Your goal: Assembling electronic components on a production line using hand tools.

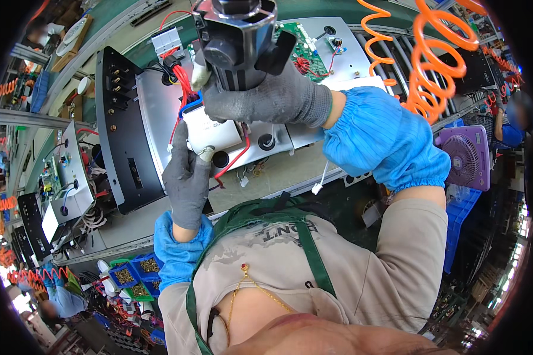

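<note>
My right hand (266, 97), in a dark grey glove, is wrapped round a black and chrome power driver (231, 50). The tool stands over a metal chassis (163, 115), and its tip is hidden by the glove. Just below it my left hand (188, 180), gloved too, grips a rounded white block-shaped part (213, 131) between thumb and fingers. This part rests on the chassis, with a red wire (237, 158) beside it. A bundle of red wires (183, 80) runs down to its left. Beyond my right hand lies a green circuit board (296, 44).
A black panel (124, 130) stands along the chassis's left side. Orange coiled hoses (438, 65) hang at the right, above a roller conveyor. A purple fan (465, 157) is by my right elbow. Blue bins of small metal parts (148, 265) sit at lower left. Other people work farther off.
</note>
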Motion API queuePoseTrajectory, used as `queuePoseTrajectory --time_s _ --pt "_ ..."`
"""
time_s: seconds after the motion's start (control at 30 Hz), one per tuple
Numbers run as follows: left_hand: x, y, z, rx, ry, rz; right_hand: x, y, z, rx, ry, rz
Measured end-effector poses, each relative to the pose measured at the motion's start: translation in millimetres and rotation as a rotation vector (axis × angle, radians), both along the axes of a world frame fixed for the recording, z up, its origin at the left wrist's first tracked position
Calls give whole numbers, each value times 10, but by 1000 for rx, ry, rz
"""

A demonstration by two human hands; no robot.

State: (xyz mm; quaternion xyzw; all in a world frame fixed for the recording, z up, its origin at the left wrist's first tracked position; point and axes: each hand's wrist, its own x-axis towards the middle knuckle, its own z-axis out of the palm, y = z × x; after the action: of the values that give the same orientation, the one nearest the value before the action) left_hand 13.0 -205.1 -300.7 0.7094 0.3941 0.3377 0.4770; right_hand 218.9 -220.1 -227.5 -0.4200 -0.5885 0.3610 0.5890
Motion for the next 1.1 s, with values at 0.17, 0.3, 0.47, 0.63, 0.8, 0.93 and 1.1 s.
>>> queuePoseTrajectory --time_s 0.17,0.3,0.47,0.63,0.8,0.93,1.1 --pt "6 -12 44 -56 31 -27 73 -9 27 -65 27 84" --pt "13 -3 15 -69 -28 -4 98 -37 161 -62 68 6" --pt "16 -6 -1 -47 20 -4 166 -20 57 -100 189 -133" --pt "24 -13 -4 -23 41 26 151 38 -42 -35 22 -160" --pt "28 -23 -22 -18 27 51 133 22 -27 6 22 -164" --pt "14 1 -41 -31 32 32 182 39 -21 -163 21 -99" --pt "0 20 -88 -67 -38 38 145 -13 91 -160 228 -97"
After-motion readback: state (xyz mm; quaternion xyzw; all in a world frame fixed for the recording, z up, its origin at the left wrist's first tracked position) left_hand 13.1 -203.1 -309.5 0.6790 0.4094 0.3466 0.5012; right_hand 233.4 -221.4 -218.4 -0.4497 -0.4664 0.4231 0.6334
